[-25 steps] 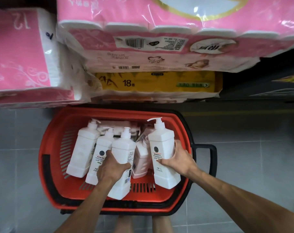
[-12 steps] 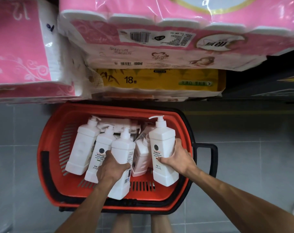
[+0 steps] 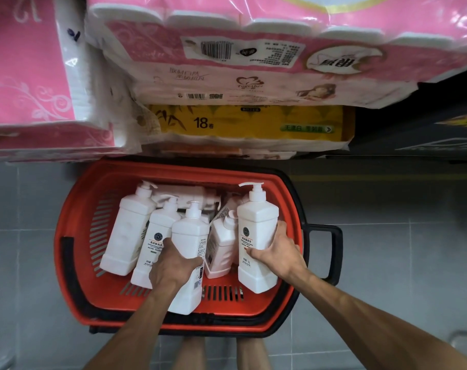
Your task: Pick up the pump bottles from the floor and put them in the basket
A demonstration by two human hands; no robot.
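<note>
With left hand (image 3: pixel 173 265) and right hand (image 3: pixel 277 252) each gripping a pump bottle (image 3: pixel 191 236) in the basket (image 3: pixel 74 225), we risk toppling neighbours on abrupt release.

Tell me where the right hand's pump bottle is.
In the head view, the pump bottle is inside the red basket at its right side, near the black handle, held by the right hand.

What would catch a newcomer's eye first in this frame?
The red basket sits on the grey tiled floor at centre, packed with white pump bottles. The left hand grips a middle bottle, and the right hand grips the rightmost bottle. Big pink toilet paper packs fill the top of the view, with a yellow pack beneath them.
</note>
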